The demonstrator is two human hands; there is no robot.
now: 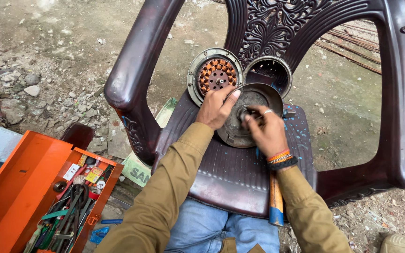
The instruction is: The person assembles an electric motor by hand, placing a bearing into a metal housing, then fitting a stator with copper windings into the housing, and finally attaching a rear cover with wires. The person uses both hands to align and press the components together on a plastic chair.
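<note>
Two hands on one round metal motor cover [240, 129], centre frame, on chair seat [226, 173].
Left hand [217, 107] curled over rim; right hand [264, 129] pinching hub. Likely to slip toward stator [215, 77] if tilted.

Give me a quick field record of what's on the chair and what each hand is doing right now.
Surface: dark maroon plastic chair, seat in use as a bench
Left hand: grips the rim of the round grey metal motor cover
Right hand: fingers at the cover's centre hub
Behind cover: round stator with copper windings and an empty metal ring housing, both leaning on the chair back
Under right wrist: wooden-handled hammer with blue end
Ground, left: open orange metal toolbox with tools inside
</note>
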